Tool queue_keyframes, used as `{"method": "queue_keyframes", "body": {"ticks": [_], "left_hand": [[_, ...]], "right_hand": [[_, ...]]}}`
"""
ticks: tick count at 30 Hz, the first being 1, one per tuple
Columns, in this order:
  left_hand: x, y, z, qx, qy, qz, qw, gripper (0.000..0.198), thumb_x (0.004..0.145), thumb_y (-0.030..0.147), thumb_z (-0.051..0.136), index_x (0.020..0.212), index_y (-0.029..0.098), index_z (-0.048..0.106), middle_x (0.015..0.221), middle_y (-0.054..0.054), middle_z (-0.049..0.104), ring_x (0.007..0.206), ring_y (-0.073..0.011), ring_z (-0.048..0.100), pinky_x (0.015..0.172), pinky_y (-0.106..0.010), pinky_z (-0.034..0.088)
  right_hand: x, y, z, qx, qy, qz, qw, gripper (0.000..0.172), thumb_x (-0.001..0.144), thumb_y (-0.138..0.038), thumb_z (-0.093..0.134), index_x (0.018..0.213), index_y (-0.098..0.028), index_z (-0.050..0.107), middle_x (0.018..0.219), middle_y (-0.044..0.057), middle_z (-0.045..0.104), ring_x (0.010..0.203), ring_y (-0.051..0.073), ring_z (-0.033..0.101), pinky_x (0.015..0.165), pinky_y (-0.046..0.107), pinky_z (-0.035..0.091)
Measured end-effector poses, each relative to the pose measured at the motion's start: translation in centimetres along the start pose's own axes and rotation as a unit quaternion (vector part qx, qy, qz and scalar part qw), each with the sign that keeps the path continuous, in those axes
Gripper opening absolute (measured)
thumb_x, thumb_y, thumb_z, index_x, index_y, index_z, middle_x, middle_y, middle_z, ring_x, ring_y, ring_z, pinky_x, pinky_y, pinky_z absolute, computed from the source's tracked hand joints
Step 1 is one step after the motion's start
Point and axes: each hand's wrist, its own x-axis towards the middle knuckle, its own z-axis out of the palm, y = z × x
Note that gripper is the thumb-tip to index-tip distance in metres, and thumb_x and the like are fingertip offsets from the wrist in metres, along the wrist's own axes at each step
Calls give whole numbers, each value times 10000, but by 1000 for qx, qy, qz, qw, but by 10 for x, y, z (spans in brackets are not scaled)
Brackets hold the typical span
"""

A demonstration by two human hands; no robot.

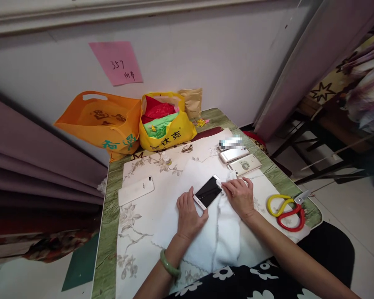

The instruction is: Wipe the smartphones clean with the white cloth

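A smartphone (207, 192) with a dark screen and white edges lies face up on a white fleecy cloth (202, 241). My left hand (189, 214) grips its lower end, fingertips at the left edge and thumb by the lower corner. At the phone's upper right, my right hand (240, 196) is closed in a pinch on a folded edge of the cloth. The fold runs down along the phone's right side toward my lap.
To the left lies a white phone (137, 190); at the right are a silver phone (234, 154), a gold phone (244, 165) and red-and-yellow scissors (288, 209). An orange bag (96, 120) and a filled yellow bag (168, 139) stand at the back by the wall.
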Motion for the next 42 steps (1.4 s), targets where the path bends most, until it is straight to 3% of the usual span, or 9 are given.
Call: {"method": "queue_keyframes", "body": {"ticks": [6, 11, 14, 20, 26, 32, 38, 40, 42], "left_hand": [[4, -1, -2, -23, -3, -5, 1000, 908, 688, 303, 696, 1455, 130, 241, 1140, -130, 530, 1106, -315, 488, 1039, -515, 334], [3, -7, 0, -48, -2, -2, 999, 901, 706, 338, 712, 1454, 159, 243, 1121, -119, 544, 1089, -319, 508, 1015, -520, 336], [1, -9, 2, -62, 0, -5, 998, 891, 720, 372, 719, 1448, 166, 249, 1108, -108, 552, 1073, -308, 518, 1010, -513, 337], [1, -6, 1, -60, 5, -9, 998, 902, 677, 365, 756, 1420, 144, 294, 1089, -92, 559, 1057, -282, 514, 1023, -493, 334], [1, -6, 2, -58, 5, -12, 998, 851, 703, 392, 738, 1405, 143, 327, 1077, -92, 570, 1050, -277, 524, 1008, -476, 346], [2, -5, 1, -49, 5, -15, 999, 890, 661, 381, 764, 1404, 159, 327, 1081, -89, 571, 1049, -286, 529, 1012, -484, 343], [1, -5, 2, -45, 23, -8, 999, 830, 695, 357, 733, 1395, 144, 340, 1051, -88, 585, 1031, -272, 551, 988, -467, 373], [1, -5, 2, -42, 22, -7, 999, 836, 690, 370, 737, 1393, 144, 345, 1052, -84, 588, 1028, -269, 553, 983, -465, 379], [1, -5, 2, -39, 14, -12, 999, 848, 683, 391, 744, 1391, 152, 345, 1059, -83, 587, 1029, -274, 552, 982, -474, 375]], "right_hand": [[-4, -16, -5, 14, -4, 32, 999, 194, 961, -309, 529, 896, -273, 709, 879, 13, 703, 942, 213, 555, 1086, 462, 133], [-19, -41, -5, 86, -66, -89, 990, 155, 947, -320, 568, 904, -313, 717, 861, -19, 709, 936, 188, 572, 1112, 459, 128], [-12, -34, -4, 93, -88, -131, 983, 164, 953, -316, 556, 914, -320, 715, 856, -25, 708, 911, 177, 575, 1108, 444, 138], [17, -13, 0, -3, -5, 61, 998, 174, 938, -302, 554, 886, -241, 708, 846, 41, 705, 914, 237, 564, 1056, 483, 175], [-1, -33, 9, 108, -95, -178, 974, 204, 970, -325, 523, 899, -286, 711, 858, 5, 694, 888, 183, 558, 1013, 374, 255], [29, -15, 16, 34, -21, 4, 999, 237, 970, -305, 497, 925, -209, 709, 841, 77, 671, 818, 218, 551, 775, 346, 306], [10, -53, 27, 90, -75, -134, 984, 187, 932, -311, 582, 808, -264, 714, 796, 13, 660, 786, 160, 555, 742, 280, 326], [14, -44, 26, 92, -75, -131, 984, 173, 933, -343, 585, 847, -278, 721, 816, 10, 663, 787, 161, 556, 735, 280, 331], [25, -28, 25, 75, -50, -73, 993, 207, 964, -322, 526, 921, -247, 714, 867, 46, 665, 816, 190, 557, 741, 310, 327]]}}
